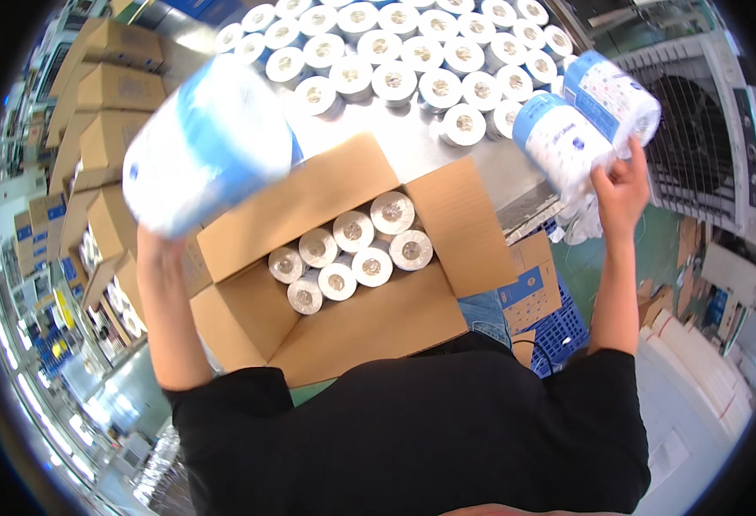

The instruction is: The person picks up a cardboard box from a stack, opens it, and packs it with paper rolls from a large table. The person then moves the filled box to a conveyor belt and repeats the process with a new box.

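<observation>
the left hand (161, 244) is under a blurred blue-white roll (210, 142), held above the carton's left side; its fingers are hidden, so i cannot tell their grip. the right fingers (633, 159) are closed on two rolls (563, 142), tilted beside the tabletop (430, 155). in the open carton (378, 314), eight rolls (353, 231) stand in two rows.

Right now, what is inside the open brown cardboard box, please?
The open brown cardboard box holds eight white cylindrical rolls in two rows of four, ends up. Their lower sides and anything underneath are hidden.
</observation>
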`<state>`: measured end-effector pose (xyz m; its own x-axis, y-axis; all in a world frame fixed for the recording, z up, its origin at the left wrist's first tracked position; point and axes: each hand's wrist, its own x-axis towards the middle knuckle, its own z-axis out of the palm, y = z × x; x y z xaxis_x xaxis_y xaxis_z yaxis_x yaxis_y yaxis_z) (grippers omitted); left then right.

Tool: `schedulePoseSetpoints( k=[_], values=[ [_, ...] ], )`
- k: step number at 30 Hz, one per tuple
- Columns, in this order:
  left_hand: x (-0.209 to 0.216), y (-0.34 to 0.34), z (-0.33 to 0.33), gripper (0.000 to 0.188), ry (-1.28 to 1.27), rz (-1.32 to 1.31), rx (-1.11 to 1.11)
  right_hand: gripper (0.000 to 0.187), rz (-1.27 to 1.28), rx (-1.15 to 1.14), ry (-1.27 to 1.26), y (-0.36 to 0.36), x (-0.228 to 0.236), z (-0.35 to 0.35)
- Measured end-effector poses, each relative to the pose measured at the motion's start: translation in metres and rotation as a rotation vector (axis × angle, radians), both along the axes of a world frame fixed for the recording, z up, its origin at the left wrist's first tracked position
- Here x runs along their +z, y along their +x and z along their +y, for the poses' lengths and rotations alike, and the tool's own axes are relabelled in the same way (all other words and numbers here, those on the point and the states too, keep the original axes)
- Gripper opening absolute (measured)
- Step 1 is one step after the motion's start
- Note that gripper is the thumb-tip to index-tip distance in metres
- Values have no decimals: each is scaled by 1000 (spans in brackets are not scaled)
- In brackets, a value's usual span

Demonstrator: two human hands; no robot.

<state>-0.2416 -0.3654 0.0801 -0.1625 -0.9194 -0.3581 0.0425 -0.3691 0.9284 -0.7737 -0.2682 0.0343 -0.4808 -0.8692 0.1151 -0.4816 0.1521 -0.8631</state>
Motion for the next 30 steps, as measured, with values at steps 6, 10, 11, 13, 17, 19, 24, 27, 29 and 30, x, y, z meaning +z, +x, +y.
schedulePoseSetpoints(
  k=[6, 10, 11, 13, 17, 19, 24, 27, 29, 30],
  values=[
    [-3, 16, 164, 32, 49, -930, -486, 76, 350, 1316, 9, 156, 61, 19],
    [-73, 35, 211, 35, -458, -1311, -830, 68, 318, 1625, 661, 279, 1, 41],
    [-91, 35, 212, 33, -432, -1351, -894, 70, 340, 1606, 658, 307, -20, 48],
    [-122, 42, 213, 35, -390, -1409, -932, 74, 389, 1602, 649, 354, -76, 62],
    [-138, 73, 207, 33, -227, -1338, -1032, 85, 405, 1672, 766, 397, -140, 78],
    [-94, 58, 152, 26, 36, -1103, -1185, 92, 335, 1773, 801, 384, -111, 63],
    [-92, 17, 12, 39, -464, -951, -333, 28, -324, 1192, 248, 288, -22, 0],
    [-146, -3, -68, 58, -594, -1306, -428, 20, -310, 458, 164, 215, -33, -45],
    [-188, -24, -113, 64, -528, -1440, -521, 22, -286, 202, 151, 155, -49, -68],
    [-203, -40, -136, 66, -491, -1491, -556, 25, -247, 112, 191, 123, -68, -70]
  ],
)
